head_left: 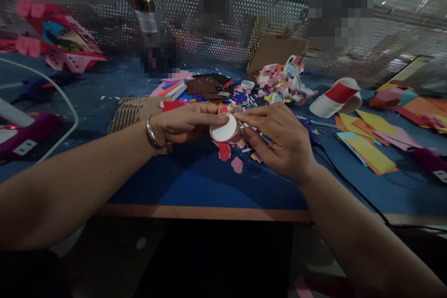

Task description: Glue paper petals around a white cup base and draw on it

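Observation:
A cut-down paper cup bottom (223, 129), white and round, is between my hands above the blue table. Red paper pieces stick out at its top and lower edge, and pink paper shows along its right side. My left hand (190, 121) pinches it, thumb on the white face. From the right, my right hand (279, 137) closes its fingers on the pink-trimmed side; the exact contact of the fingertips is partly hidden. Small paper scraps lie below and behind, among them a pink piece (237, 164).
Corrugated cardboard (134, 114) lies left of centre. Behind are dark paper sheets (209, 86) and a pile of pink-and-white paper pieces (286, 79). To the right lie stacked paper cups (333, 98), coloured paper strips (373, 149) and a black cable (352, 191). A white cable (71, 98) curves at left.

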Demonstrator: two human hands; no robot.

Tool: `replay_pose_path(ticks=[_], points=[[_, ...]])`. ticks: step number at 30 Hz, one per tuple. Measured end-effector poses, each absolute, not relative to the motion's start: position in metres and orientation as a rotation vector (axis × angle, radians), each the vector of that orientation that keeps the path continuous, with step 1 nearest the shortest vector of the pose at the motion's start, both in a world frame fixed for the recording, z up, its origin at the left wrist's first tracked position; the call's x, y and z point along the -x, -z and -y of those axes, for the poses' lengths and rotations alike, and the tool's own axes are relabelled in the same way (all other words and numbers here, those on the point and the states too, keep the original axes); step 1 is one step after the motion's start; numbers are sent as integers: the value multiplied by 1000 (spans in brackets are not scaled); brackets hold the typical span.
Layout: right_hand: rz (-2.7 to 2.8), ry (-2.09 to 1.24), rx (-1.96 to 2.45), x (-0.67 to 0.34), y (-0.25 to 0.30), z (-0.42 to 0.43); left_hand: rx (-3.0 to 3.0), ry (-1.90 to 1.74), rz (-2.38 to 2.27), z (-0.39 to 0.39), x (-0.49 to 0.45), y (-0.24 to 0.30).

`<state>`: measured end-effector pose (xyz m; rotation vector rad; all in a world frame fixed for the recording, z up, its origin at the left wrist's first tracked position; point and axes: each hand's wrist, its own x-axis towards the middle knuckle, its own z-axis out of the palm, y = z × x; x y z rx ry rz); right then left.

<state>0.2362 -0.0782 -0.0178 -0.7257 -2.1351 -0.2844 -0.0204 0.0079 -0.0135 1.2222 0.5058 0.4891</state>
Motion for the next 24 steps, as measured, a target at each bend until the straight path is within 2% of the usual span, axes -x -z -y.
replay_pose_path(ticks=[5, 24], points=[[2105, 299, 766, -237, 18, 80, -1189, -523, -512, -9, 20, 15], [1927, -25, 972, -232, 17, 81, -1099, -615, -581, -7, 14, 15]])
